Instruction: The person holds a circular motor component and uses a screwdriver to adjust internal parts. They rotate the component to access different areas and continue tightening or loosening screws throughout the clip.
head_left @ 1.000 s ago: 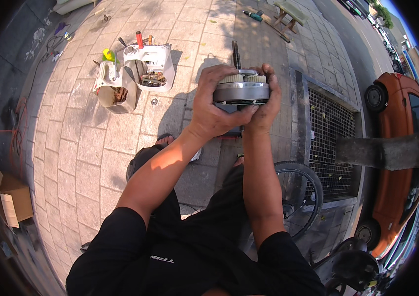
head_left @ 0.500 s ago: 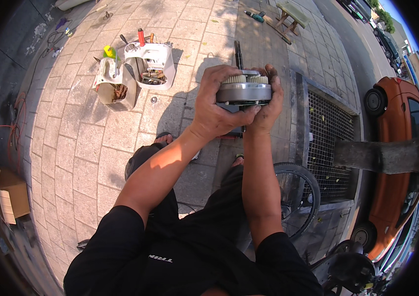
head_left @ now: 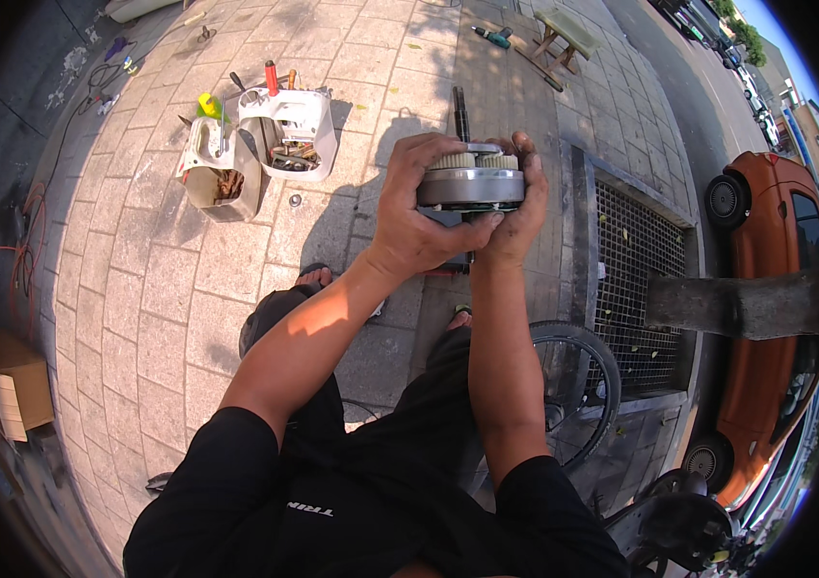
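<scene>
A geared hub motor core [head_left: 472,190] is held up in front of me between both hands. It has a silver metal ring around its middle, pale toothed gears on top, and a dark threaded axle [head_left: 461,114] pointing up and away. My left hand [head_left: 408,207] wraps the left side, fingers over the top by the gears and thumb under the ring. Around the right side curls my right hand [head_left: 523,223], its fingertips up beside the gears. Both thumbs meet near the underside, where a strip of green shows. Palms and most of the underside are hidden.
Two cut white plastic jugs [head_left: 317,171] with tools stand on the paving ahead left. A small metal nut [head_left: 295,200] lies near them. A bicycle wheel [head_left: 612,385] and metal grate [head_left: 636,289] are at right. A drill [head_left: 492,37] and wooden stool [head_left: 568,34] lie farther off.
The motor core and both hands have shifted very slightly left and down in view, with the ring's underside tipped a little more into sight. The grip looks the same.
</scene>
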Demonstrator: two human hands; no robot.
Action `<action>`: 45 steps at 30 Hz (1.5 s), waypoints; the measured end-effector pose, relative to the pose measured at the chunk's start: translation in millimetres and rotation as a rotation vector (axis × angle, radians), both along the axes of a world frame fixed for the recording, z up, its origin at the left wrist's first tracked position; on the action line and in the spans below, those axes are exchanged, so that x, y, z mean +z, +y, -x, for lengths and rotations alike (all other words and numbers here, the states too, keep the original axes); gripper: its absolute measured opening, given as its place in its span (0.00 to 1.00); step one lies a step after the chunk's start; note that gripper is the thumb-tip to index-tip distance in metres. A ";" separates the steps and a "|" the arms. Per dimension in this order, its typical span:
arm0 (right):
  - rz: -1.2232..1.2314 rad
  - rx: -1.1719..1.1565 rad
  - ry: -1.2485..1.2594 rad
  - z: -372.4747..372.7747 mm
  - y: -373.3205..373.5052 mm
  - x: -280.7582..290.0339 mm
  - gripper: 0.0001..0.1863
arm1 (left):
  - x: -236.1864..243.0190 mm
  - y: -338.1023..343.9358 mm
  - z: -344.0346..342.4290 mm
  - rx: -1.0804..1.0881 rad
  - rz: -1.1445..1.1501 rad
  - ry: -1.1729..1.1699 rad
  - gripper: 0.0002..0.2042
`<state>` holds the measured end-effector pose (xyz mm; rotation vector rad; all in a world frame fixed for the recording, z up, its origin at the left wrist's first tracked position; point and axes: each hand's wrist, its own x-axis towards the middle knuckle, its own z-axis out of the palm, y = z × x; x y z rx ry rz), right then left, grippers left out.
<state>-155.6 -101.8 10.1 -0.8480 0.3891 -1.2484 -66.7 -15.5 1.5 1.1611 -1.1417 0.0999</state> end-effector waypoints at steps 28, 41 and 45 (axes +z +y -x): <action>0.046 -0.099 0.152 -0.5 -1.5 -3.4 0.28 | -2.0 0.1 -3.7 -0.049 -0.046 0.043 0.40; 0.053 -0.107 0.153 -2.3 -0.3 -0.8 0.26 | -9.3 -4.5 0.9 -0.137 -0.041 0.248 0.37; 0.081 -0.114 0.151 -3.4 -1.1 -3.2 0.26 | -6.7 -2.8 2.6 -0.170 -0.051 0.306 0.37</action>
